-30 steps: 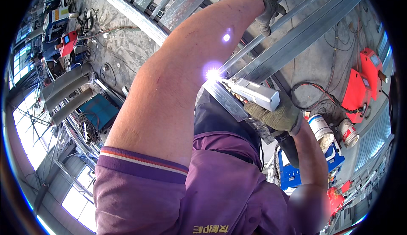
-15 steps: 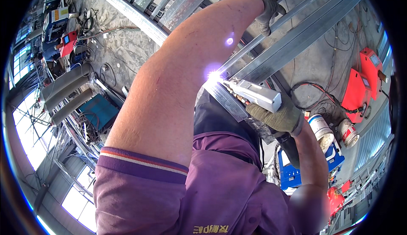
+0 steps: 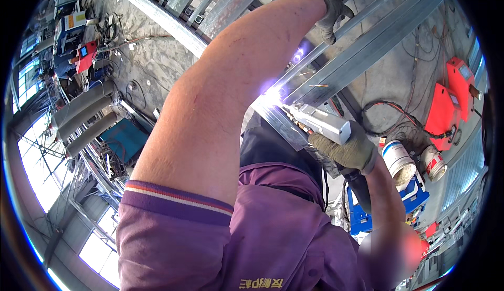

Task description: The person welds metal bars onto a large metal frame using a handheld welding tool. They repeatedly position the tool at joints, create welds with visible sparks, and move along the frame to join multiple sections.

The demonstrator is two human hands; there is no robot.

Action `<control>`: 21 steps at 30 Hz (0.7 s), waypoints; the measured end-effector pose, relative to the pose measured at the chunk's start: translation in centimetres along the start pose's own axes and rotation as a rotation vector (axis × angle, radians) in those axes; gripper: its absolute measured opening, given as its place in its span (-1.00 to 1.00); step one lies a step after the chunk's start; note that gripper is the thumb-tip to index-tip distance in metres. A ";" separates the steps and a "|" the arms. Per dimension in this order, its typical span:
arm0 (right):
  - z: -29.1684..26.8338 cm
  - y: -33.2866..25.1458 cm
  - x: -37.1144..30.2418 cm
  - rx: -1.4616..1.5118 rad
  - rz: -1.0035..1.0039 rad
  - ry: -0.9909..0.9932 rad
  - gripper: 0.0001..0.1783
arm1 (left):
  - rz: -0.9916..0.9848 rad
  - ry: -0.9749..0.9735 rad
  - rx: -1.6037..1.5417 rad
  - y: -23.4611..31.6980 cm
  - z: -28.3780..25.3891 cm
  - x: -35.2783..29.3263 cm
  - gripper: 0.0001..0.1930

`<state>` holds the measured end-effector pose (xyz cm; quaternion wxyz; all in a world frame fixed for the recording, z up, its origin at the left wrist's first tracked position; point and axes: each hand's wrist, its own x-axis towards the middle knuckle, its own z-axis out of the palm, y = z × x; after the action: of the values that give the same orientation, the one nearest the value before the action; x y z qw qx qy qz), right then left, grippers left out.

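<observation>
My gloved right hand (image 3: 347, 149) is closed round a silver box-shaped welding torch (image 3: 325, 123). Its tip points up and left into a bright violet-white glare where metal bars meet; the glare hides the joint itself. A few orange sparks fly off to the right. The near steel bar (image 3: 287, 125) runs beneath the torch, and a wide galvanized bar (image 3: 362, 54) slants away to the upper right. At the far end of my outstretched arm, my gloved left hand (image 3: 332, 6) has its fingers spread, beside a thinner steel bar (image 3: 357, 27).
Several parallel galvanized rails (image 3: 226, 12) lie at the top. Red machines (image 3: 443, 113) with hoses stand at the right, near a white bucket (image 3: 397, 157) and a blue crate (image 3: 362, 218). A teal box (image 3: 124, 137) and another red machine (image 3: 85, 56) stand at the left. Cables cross the concrete floor.
The torch tip and its glare have shifted slightly right and down along the joint, with my right hand following. Sparks now show. My left hand stays nearly still.
</observation>
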<state>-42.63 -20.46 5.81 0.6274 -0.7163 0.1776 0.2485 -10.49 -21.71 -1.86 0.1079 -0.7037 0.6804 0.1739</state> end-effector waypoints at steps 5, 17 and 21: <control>1.3 -1.1 -3.9 0.101 -0.022 0.092 -0.59 | 0.003 -0.034 0.010 0.3 -0.4 -0.5 0.02; 8.6 0.3 -5.7 0.176 -0.184 0.300 -0.58 | 0.108 0.100 -0.117 -1.3 0.7 0.3 -0.02; 11.2 -1.5 -5.3 0.309 -0.027 0.334 -0.59 | -0.127 0.232 -0.483 -4.2 -0.3 -3.2 -0.23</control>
<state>-47.62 -9.48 9.10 0.6948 -0.6453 0.3052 0.0878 -6.35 -18.69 -0.68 -0.1308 -0.7655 0.5816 0.2424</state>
